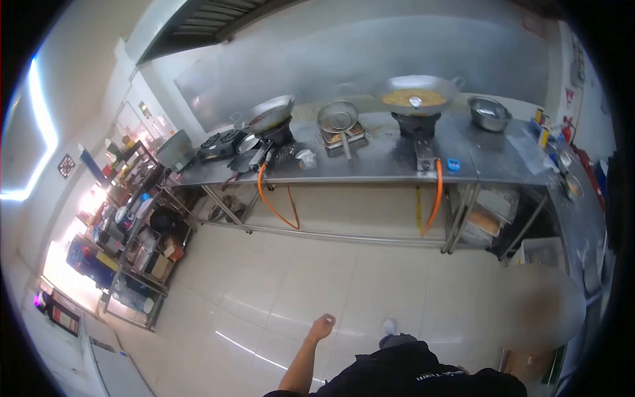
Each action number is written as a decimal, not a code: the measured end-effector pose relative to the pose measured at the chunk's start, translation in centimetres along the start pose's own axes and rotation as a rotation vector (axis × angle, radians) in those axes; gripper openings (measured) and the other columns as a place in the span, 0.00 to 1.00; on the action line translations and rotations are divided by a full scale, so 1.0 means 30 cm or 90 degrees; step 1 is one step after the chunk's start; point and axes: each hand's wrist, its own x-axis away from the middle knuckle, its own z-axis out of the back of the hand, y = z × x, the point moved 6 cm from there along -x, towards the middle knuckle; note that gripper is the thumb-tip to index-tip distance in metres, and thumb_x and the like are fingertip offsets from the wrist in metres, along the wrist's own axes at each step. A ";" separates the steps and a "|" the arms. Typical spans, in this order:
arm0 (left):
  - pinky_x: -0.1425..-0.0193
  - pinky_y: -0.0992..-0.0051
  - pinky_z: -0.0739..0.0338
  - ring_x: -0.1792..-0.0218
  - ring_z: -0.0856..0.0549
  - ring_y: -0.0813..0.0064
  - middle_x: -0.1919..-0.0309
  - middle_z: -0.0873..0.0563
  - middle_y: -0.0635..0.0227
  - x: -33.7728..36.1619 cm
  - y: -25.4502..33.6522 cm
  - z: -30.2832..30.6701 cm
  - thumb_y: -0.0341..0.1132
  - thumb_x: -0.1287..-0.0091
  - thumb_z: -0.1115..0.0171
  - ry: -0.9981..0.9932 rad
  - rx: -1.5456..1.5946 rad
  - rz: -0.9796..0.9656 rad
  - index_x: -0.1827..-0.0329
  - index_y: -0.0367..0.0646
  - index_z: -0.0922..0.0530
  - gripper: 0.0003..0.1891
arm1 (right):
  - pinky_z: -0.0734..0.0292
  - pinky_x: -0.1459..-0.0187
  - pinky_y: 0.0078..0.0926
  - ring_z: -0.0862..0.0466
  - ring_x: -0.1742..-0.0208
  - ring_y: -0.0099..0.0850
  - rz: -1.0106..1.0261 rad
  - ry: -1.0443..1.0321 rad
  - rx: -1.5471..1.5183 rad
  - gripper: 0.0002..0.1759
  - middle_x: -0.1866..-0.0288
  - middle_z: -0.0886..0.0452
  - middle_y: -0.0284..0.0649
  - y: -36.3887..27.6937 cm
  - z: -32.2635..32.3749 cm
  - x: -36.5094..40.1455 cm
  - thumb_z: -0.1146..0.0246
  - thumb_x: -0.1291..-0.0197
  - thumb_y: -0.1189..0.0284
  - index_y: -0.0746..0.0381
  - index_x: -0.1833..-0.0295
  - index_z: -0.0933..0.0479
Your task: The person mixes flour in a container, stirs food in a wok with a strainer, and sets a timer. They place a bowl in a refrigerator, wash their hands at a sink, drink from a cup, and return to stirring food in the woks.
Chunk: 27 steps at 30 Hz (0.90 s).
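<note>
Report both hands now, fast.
Left hand: curled shut, nothing visible in it.
Right hand: not in view.

Bright, even lighting; strong glare at left windows [30,132]; heavy fisheye distortion, black vignette; blurred patch at lower right.

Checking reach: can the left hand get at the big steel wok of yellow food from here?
Probably not: the left hand hangs over bare floor tiles, far short of the big steel wok on the steel counter.
</note>
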 end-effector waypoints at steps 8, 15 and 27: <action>0.72 0.72 0.22 0.71 0.16 0.72 0.67 0.17 0.58 -0.251 -0.472 0.026 0.44 0.40 0.43 -0.086 0.145 0.328 0.55 0.41 0.24 0.17 | 0.29 0.72 0.45 0.23 0.75 0.48 -0.085 0.404 0.228 0.10 0.75 0.22 0.47 0.204 1.396 -1.205 0.46 0.54 0.67 0.60 0.73 0.23; 0.69 0.59 0.23 0.70 0.17 0.61 0.66 0.18 0.60 -0.275 -0.832 0.028 0.43 0.39 0.45 -0.114 0.401 0.648 0.55 0.48 0.26 0.13 | 0.34 0.76 0.22 0.29 0.79 0.19 0.047 0.614 -0.408 0.09 0.82 0.28 0.31 -0.663 2.915 -1.706 0.47 0.40 0.68 0.63 0.64 0.26; 0.65 0.61 0.22 0.66 0.18 0.60 0.62 0.19 0.57 -1.463 -0.601 0.659 0.42 0.39 0.44 -0.189 0.335 0.482 0.53 0.43 0.27 0.16 | 0.24 0.69 0.38 0.18 0.71 0.42 -0.247 0.542 -0.110 0.11 0.73 0.20 0.52 -0.688 3.709 -2.597 0.44 0.59 0.73 0.69 0.69 0.22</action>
